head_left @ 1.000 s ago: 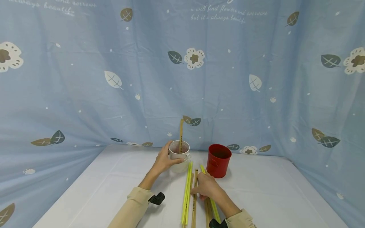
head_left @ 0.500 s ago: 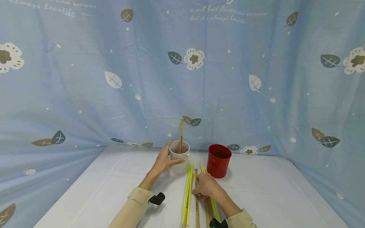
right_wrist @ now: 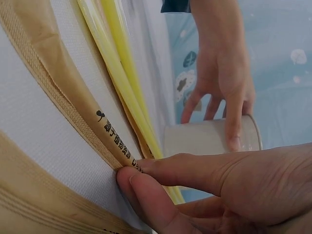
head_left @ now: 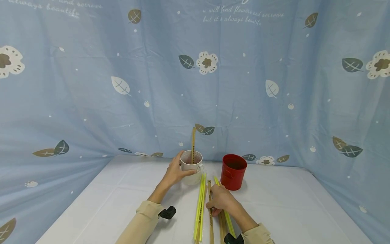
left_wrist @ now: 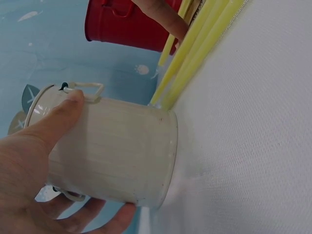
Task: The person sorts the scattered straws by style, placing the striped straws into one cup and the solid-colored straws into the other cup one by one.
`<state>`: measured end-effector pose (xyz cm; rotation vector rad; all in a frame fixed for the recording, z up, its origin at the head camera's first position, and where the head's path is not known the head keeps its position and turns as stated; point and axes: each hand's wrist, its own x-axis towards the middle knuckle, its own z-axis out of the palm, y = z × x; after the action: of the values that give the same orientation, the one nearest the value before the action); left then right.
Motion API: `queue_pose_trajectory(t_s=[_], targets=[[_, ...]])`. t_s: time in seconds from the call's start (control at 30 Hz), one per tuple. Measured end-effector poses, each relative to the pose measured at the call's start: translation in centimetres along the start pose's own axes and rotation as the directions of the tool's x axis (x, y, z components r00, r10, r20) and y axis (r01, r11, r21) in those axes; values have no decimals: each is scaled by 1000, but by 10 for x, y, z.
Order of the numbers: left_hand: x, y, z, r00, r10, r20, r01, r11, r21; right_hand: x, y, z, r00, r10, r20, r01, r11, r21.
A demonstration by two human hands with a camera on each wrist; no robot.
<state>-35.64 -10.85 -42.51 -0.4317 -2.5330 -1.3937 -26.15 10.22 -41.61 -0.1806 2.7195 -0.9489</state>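
Note:
A small off-white metal bucket with wire handles stands upright, gripped by my left hand. In the left wrist view, the thumb presses one side near a handle while fingers reach round the other. One flat brown stick in a paper sleeve rises out of the bucket. My right hand pinches another long brown paper-sleeved stick, printed with dark characters, between thumb and forefinger; it lies along the table. Yellow sticks lie left of it.
A red bucket stands right of the off-white one, just beyond my right hand. More brown sleeves and a yellow stick lie under and beside the right wrist. A blue patterned curtain hangs behind the white table.
The brown stick under my right fingers has shifted slightly to the right at its near end. The left hand and the off-white bucket stay in place.

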Motion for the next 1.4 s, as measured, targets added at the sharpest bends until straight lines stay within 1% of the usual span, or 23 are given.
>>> queue_pose_trajectory(t_s=[0.27, 0.5, 0.67, 0.87, 1.03, 1.23, 1.4], targets=[[0, 2, -1, 1000, 6, 4, -6, 1000, -2, 1, 2, -3, 1000, -16, 24, 16, 1000, 18], [-1, -1, -1, 1000, -14, 3, 14, 1000, 0, 0, 1, -4, 999, -23, 39, 23, 1000, 15], [-2, -2, -1, 1000, 4, 4, -4, 1000, -4, 0, 1, -5, 999, -20, 40, 20, 1000, 20], [-1, 0, -1, 1000, 2, 9, -2, 1000, -11, 0, 3, -6, 999, -31, 42, 30, 999, 25], [-1, 1, -2, 1000, 5, 12, -5, 1000, -5, 0, 1, -7, 999, -11, 44, 10, 1000, 19], [-2, 1, -2, 1000, 0, 11, 0, 1000, -1, 1, 2, -8, 999, -14, 46, 13, 1000, 7], [-1, 0, -2, 1000, 2, 11, -2, 1000, 1, 2, 2, -8, 998, 8, 55, -9, 1000, 8]])
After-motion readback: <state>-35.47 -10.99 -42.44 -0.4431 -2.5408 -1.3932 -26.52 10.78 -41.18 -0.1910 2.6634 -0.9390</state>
